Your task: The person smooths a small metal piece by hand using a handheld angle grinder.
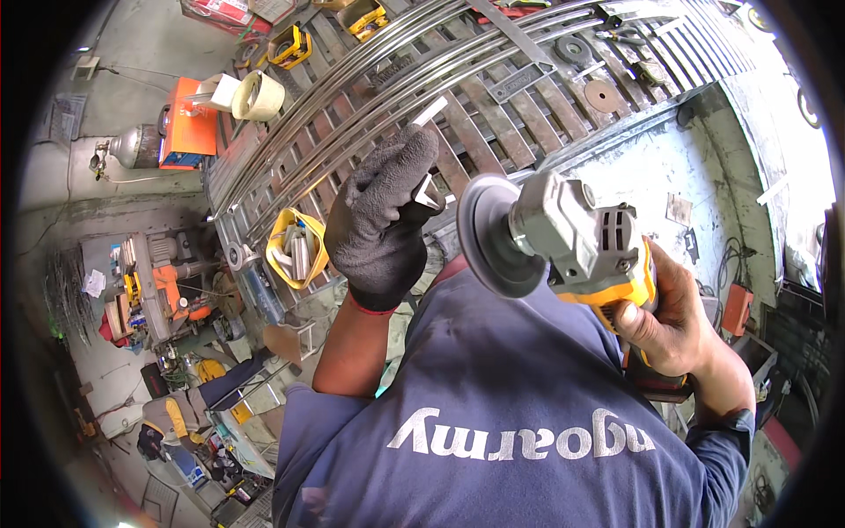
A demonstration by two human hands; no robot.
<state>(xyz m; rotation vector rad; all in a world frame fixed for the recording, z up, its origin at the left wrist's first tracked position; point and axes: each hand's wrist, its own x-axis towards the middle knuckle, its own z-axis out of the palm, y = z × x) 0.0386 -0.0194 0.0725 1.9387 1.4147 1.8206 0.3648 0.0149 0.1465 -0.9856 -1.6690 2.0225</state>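
My left hand, in a dark grey work glove, is closed around a small shiny metal piece. An angled end of it shows between the fingers and thumb; the rest is hidden. In my bare right hand is a yellow and grey angle grinder, gripped by its body. Its round disc faces the gloved hand, a short gap away from it. Slight blur on the disc leaves unclear whether it turns. Past the gloved fingertips a bright short strip shows; whether it belongs to the held piece, I cannot tell.
Long metal tubes lie across a slatted metal bench. A yellow container of metal offcuts sits left of my gloved hand. A loose brown disc lies on the slats. Farther left stand an orange machine and a gas cylinder.
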